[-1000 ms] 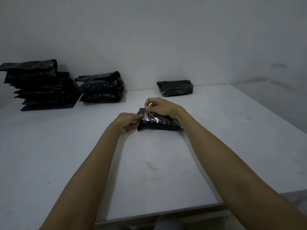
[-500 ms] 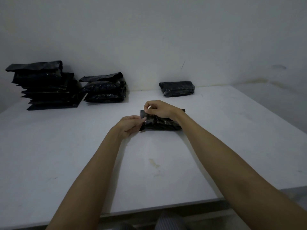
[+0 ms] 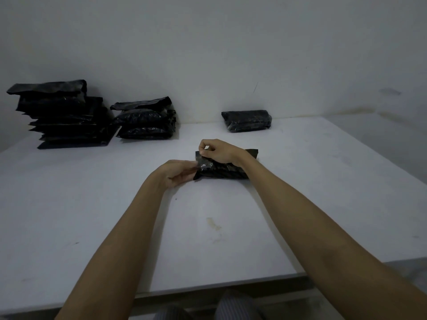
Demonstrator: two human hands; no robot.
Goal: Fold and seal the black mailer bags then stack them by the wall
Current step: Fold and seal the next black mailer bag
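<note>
A filled black mailer bag [image 3: 221, 170] lies on the white table [image 3: 231, 227] in front of me. My right hand [image 3: 219, 151] rests on top of it and pinches the upper left edge of its flap with curled fingers. My left hand [image 3: 178, 173] is at the bag's left end and pinches a thin shiny strip there. One folded black bag [image 3: 247, 120] lies by the wall at the back.
Two piles of black mailer bags stand at the back left by the wall: a tall pile [image 3: 62, 114] and a lower pile [image 3: 145, 118]. The table's front edge [image 3: 208, 287] is near my lap. A yellowish stain [image 3: 213, 224] marks the tabletop.
Both hands stay at the bag's left end. The flap has been folded down over the bag since a second ago, and the left fingers have shifted slightly along the strip.
</note>
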